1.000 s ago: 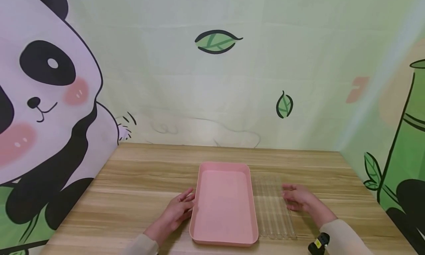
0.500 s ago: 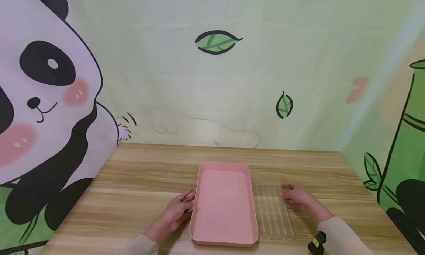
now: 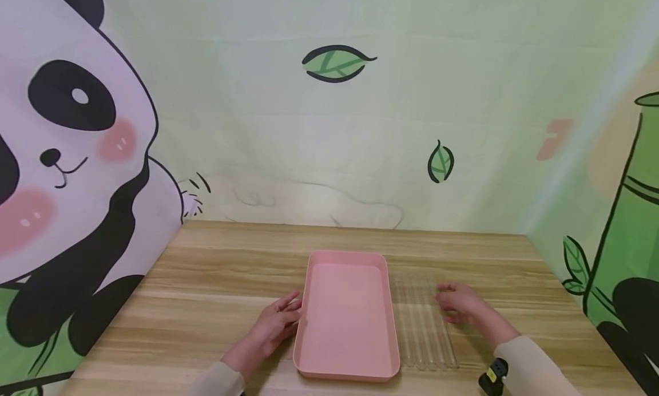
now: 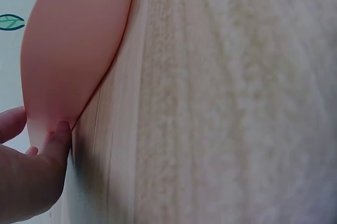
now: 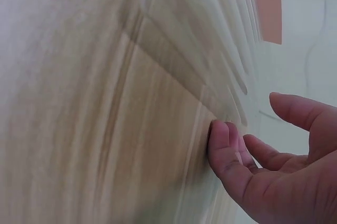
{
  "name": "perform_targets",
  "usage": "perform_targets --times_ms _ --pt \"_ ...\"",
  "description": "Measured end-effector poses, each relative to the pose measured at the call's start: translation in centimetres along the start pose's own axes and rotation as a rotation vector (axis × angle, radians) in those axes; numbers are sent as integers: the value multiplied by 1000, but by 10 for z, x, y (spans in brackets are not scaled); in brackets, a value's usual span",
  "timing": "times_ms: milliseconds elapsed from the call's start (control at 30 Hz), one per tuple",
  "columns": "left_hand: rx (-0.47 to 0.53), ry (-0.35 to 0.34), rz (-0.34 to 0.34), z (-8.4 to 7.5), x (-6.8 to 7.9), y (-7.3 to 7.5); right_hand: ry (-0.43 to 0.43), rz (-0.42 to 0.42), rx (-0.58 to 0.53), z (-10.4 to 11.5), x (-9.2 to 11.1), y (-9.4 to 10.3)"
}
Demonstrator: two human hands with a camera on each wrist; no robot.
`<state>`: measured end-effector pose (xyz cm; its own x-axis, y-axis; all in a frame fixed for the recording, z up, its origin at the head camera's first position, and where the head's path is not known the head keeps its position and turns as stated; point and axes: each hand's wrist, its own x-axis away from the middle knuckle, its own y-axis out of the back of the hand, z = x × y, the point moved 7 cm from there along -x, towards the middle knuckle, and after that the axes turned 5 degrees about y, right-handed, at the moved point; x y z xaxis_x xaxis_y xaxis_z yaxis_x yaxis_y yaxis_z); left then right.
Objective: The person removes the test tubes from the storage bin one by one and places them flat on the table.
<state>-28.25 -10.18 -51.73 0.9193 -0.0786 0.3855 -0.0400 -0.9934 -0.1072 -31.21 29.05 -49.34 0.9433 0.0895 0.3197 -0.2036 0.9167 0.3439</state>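
A shallow pink rectangular tray (image 3: 347, 321) lies on the table with its long sides running away from me. My left hand (image 3: 273, 327) rests at its left side; in the left wrist view, fingertips (image 4: 63, 126) touch the tray's outer wall (image 4: 73, 50). Close along the tray's right side lie several clear tubes (image 3: 424, 327), side by side and parallel to it. My right hand (image 3: 460, 304) is at their right edge, fingers loosely bent. Seen from the right wrist, its fingertips (image 5: 218, 132) touch the table beside the outermost clear tube (image 5: 189, 71); nothing is gripped.
Wood-grain table (image 3: 231, 258) surrounds the tray and tubes. A pale green backdrop (image 3: 247, 127) with a panda and leaves stands behind the table's far edge. A small black device (image 3: 493, 377) sits at my right wrist.
My right hand has edged very slightly left at the side of the tubes. The left hand and the tray look the same.
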Motion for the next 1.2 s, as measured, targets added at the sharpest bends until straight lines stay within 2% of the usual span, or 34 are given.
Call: perform_targets --times_ms 167,300,467,567,633,700,800,1000,1200 --pt "-3 -13 3 -4 1 0 15 16 4 0 3 3" --pt "-29 -30 33 -9 1 4 49 40 16 -2 9 6" --pt "-121 -66 53 -21 8 14 59 57 88 -4 20 13" --pt "-223 -107 29 -35 16 24 95 10 189 7 30 23" --pt "-359 -174 -3 -50 22 31 155 -58 291 22 38 30" --pt "-518 -265 -47 -69 30 37 227 -165 375 42 48 40" --pt "-715 -405 -113 -98 42 43 311 -288 438 67 65 49" --pt "-870 -607 -211 -138 66 49 456 -430 434 99 95 54" --pt "-1009 -787 -293 -167 88 49 582 -545 559 116 116 52"
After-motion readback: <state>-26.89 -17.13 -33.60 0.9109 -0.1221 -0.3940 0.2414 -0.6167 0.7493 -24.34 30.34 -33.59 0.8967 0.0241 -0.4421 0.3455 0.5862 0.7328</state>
